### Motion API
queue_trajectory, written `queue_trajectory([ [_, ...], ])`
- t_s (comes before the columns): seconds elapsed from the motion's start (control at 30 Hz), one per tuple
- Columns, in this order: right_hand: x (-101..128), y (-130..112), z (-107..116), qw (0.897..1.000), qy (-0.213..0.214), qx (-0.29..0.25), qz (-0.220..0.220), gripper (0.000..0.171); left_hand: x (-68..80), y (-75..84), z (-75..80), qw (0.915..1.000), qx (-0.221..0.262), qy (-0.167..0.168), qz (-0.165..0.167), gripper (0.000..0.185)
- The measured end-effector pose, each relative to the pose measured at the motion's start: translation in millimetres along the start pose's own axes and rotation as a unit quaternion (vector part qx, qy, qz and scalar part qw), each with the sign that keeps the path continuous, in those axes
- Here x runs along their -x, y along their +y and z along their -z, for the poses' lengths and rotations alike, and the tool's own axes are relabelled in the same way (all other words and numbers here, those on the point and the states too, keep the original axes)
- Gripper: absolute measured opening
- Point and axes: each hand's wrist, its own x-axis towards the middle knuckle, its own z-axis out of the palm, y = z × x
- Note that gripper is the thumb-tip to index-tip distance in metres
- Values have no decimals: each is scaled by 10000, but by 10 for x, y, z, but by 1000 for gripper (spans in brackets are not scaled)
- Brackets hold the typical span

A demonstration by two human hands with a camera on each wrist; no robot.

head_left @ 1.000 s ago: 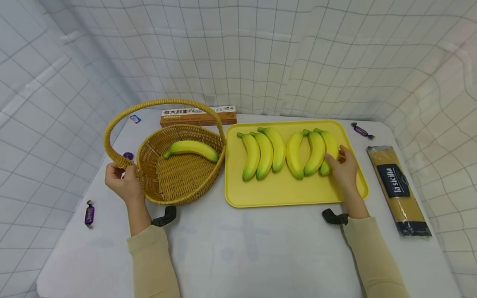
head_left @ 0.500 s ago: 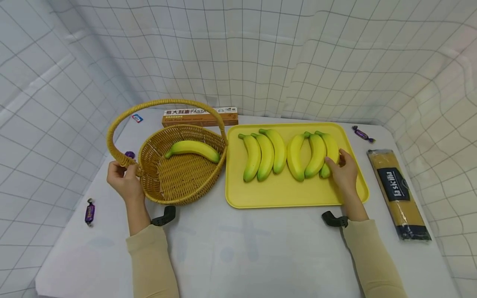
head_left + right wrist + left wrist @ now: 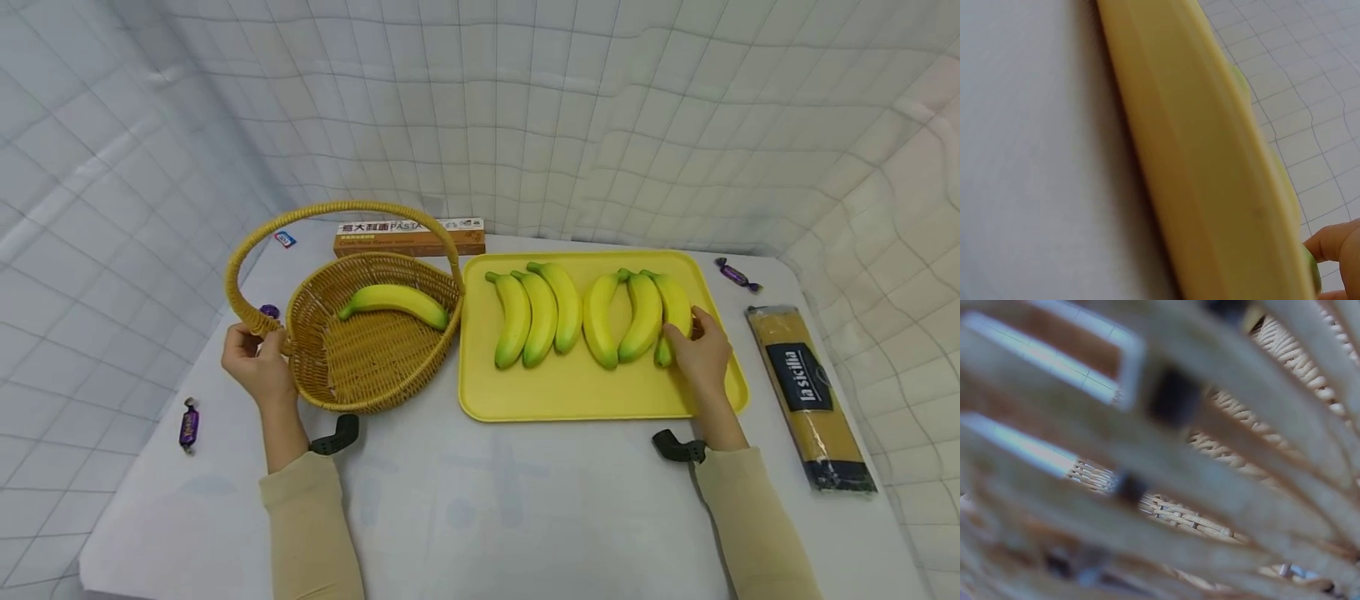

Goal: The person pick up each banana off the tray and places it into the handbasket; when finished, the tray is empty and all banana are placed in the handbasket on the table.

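Six yellow-green bananas lie on a flat yellow rectangular tray [image 3: 570,392] at the white counter's [image 3: 510,500] centre. At the tray's nine o'clock sits a woven wicker basket [image 3: 360,367] with an arched handle, one more banana [image 3: 393,302] inside. The right hand [image 3: 701,354] rests at the tray's three o'clock, fingers curled round the rightmost banana [image 3: 672,310]. The left hand [image 3: 255,367] grips the handle's base at the basket's nine o'clock, fingers clamped on it.
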Motion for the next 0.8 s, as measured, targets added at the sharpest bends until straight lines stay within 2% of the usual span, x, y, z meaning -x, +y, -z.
queue_trajectory([
  [0.13, 10, 26, 17, 9999, 85, 97, 83, 65, 9, -8, 2, 10000, -14, -35, 19, 33],
  [0.4, 21, 49, 14, 9992, 182, 319, 134, 68, 15, -7, 9, 9999, 140, -23, 0, 26],
  [0.8, -24, -17, 160, 9983, 494, 162, -251, 58, 7, -10, -15, 9995, 328, -37, -24, 24],
])
